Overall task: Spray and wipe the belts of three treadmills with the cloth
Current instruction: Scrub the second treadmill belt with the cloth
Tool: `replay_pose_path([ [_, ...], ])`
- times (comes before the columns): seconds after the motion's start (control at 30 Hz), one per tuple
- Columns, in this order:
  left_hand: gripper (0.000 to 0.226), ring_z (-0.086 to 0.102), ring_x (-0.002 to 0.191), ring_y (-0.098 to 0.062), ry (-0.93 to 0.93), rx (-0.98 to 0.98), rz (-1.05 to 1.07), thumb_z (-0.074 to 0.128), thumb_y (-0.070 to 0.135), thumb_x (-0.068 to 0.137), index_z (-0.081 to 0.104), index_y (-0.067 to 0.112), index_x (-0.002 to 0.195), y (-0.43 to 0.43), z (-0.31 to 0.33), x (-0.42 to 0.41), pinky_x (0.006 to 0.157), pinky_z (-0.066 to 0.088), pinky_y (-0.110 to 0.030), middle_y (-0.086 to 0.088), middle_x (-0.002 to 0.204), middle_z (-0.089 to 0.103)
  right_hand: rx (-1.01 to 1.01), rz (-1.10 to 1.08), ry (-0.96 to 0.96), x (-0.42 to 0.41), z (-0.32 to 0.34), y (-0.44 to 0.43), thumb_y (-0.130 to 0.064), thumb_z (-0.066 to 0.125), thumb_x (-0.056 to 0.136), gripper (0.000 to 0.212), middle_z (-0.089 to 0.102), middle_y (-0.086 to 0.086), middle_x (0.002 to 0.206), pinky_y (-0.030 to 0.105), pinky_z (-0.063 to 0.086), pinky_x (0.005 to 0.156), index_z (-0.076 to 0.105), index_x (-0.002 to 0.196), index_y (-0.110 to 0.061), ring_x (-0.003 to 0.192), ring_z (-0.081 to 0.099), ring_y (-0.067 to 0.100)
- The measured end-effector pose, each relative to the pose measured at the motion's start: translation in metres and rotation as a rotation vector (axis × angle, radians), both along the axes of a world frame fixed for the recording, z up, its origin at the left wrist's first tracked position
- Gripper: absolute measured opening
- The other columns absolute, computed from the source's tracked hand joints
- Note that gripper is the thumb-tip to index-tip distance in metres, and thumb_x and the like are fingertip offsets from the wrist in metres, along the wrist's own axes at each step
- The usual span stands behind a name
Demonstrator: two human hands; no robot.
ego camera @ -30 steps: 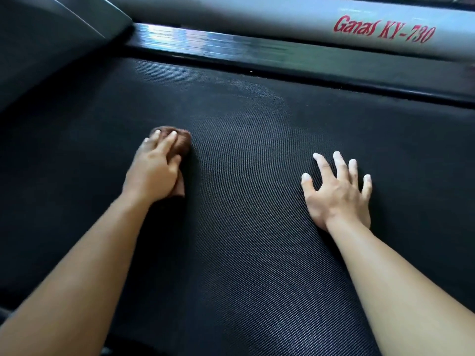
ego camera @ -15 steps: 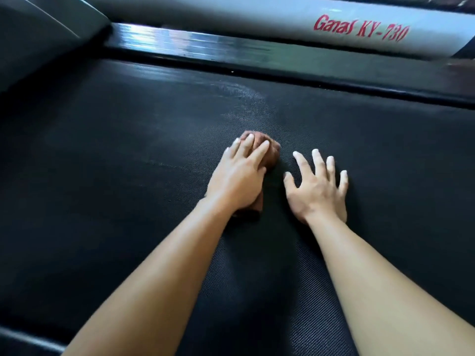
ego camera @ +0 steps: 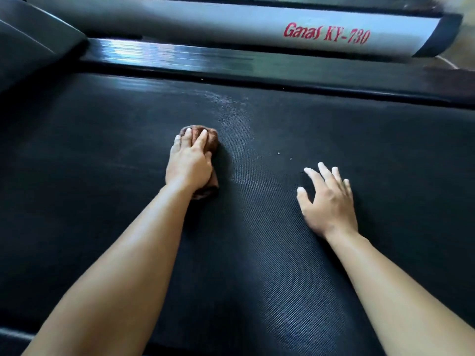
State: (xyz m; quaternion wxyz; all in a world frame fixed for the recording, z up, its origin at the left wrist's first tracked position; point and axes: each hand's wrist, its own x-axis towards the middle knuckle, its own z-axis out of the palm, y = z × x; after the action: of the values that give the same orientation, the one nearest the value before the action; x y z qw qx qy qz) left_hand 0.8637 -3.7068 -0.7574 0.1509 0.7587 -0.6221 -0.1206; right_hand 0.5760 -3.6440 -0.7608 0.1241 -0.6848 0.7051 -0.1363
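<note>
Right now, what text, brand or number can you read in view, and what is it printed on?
"Ganas KY-730" in red slanted letters, on the grey side rail of the treadmill beyond the belt; slightly blurred, so the last digits are less certain.
No other text is readable: none on the belt, the brown cloth or the dark glossy foot rail.

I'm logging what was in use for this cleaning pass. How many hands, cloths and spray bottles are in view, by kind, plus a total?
Hands: 2, the left hand pressing on the cloth and the right hand spread flat on the belt
Cloths: 1, the brown cloth
Spray bottles: 0 in view
Total: 3
</note>
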Motion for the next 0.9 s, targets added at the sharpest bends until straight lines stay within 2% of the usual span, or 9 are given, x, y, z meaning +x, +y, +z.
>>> replay_pose_path([
  [0.23,0.058,0.008,0.153,-0.033,-0.059,0.001,-0.218,0.038,0.037,0.102,0.024,0.028,0.157,-0.027,-0.01,-0.121,0.124,0.01,-0.044,-0.013,0.166,0.011,0.098,-0.14,0.138,-0.068,0.001,0.007,-0.054,0.035,0.098,0.058,0.014,0.0,0.165,0.046,0.0,0.123,0.028,0.153,-0.036,0.152,0.004,0.025],
  [0.43,0.057,0.01,0.152,-0.032,-0.006,-0.036,-0.459,0.046,0.034,0.1,0.028,0.03,0.155,0.028,-0.003,-0.197,0.123,0.011,-0.045,-0.008,0.166,0.016,0.097,-0.159,0.157,-0.069,-0.005,0.008,-0.053,0.028,0.099,0.057,0.007,-0.004,0.166,0.048,-0.003,0.122,0.019,0.154,-0.04,0.152,-0.002,0.025],
  [0.53,0.057,0.013,0.152,-0.03,-0.005,-0.05,-0.491,0.049,0.036,0.1,0.03,0.032,0.154,0.056,-0.004,-0.18,0.124,0.012,-0.044,-0.004,0.166,0.018,0.087,-0.162,0.158,-0.069,-0.006,0.007,-0.053,0.028,0.099,0.057,0.006,-0.003,0.166,0.048,-0.004,0.122,0.018,0.154,-0.041,0.152,-0.003,0.024],
  [0.67,0.058,0.014,0.152,-0.03,0.034,-0.046,-0.37,0.054,0.033,0.099,0.034,0.033,0.154,0.061,-0.008,-0.117,0.124,0.01,-0.043,-0.002,0.165,0.02,0.096,-0.158,0.173,-0.069,-0.007,0.006,-0.057,0.023,0.097,0.058,0.004,-0.004,0.166,0.048,-0.005,0.122,0.016,0.154,-0.042,0.152,-0.004,0.023],
  [0.8,0.058,0.018,0.151,-0.032,0.038,-0.058,-0.187,0.057,0.026,0.098,0.039,0.026,0.152,0.026,-0.013,-0.052,0.125,0.011,-0.04,-0.01,0.164,0.024,0.088,-0.16,0.181,-0.07,-0.009,0.004,-0.057,0.023,0.097,0.059,0.005,-0.004,0.166,0.049,-0.004,0.122,0.017,0.153,-0.042,0.152,-0.002,0.024],
  [0.9,0.058,0.016,0.152,-0.031,0.035,-0.061,-0.082,0.054,0.026,0.099,0.036,0.022,0.154,-0.014,-0.009,-0.04,0.125,0.008,-0.036,-0.015,0.164,0.021,0.081,-0.166,0.185,-0.07,-0.01,0.004,-0.057,0.023,0.097,0.059,0.006,-0.003,0.166,0.049,-0.003,0.122,0.018,0.153,-0.042,0.152,-0.001,0.024],
])
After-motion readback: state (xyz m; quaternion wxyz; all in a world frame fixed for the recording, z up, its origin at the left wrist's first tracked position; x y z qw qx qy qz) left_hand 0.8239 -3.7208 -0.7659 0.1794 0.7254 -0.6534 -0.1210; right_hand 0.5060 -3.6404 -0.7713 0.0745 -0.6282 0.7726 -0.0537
